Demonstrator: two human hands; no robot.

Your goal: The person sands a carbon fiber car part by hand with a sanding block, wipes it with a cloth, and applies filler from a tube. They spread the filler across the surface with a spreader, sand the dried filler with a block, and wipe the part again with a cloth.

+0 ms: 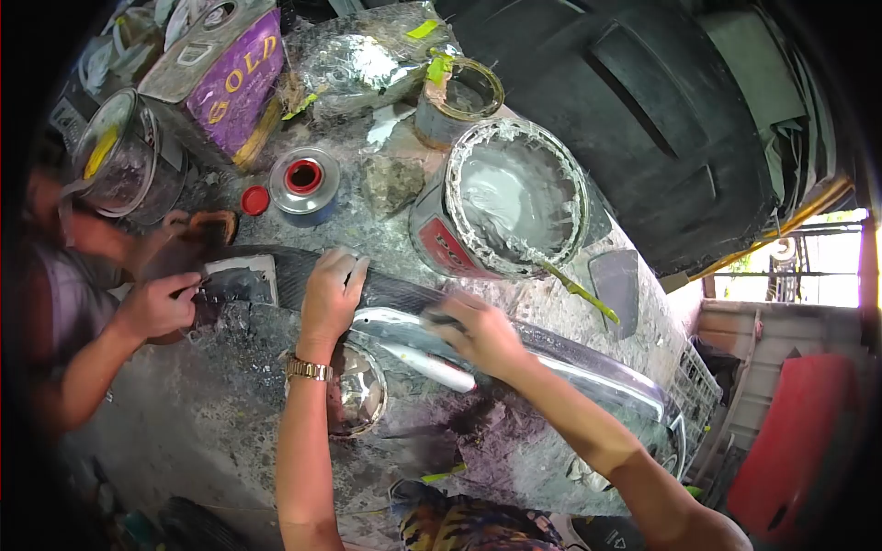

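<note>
A long, curved dark strip [395, 292] with a carbon-fibre-like weave lies across the worktable, its glossy edge running to the lower right. My left hand [333, 286], above a wristwatch, grips the strip near its left part, fingers bent over it. My right hand [480, 335] is over the strip's middle, its fingers smeared by motion; whether it holds anything is hidden. Between my forearms lie a white tube [430, 367] with a red tip and a round, shiny dish [360, 390], partly covered by my left forearm.
At the left, a co-worker's hand [165, 303] is near the strip's end. Behind the strip stand a large tub of grey paste [524, 197], a smaller can [436, 119], a metal can with a red-rimmed opening [308, 197], its red cap [254, 200] and a purple-labelled tin [234, 87].
</note>
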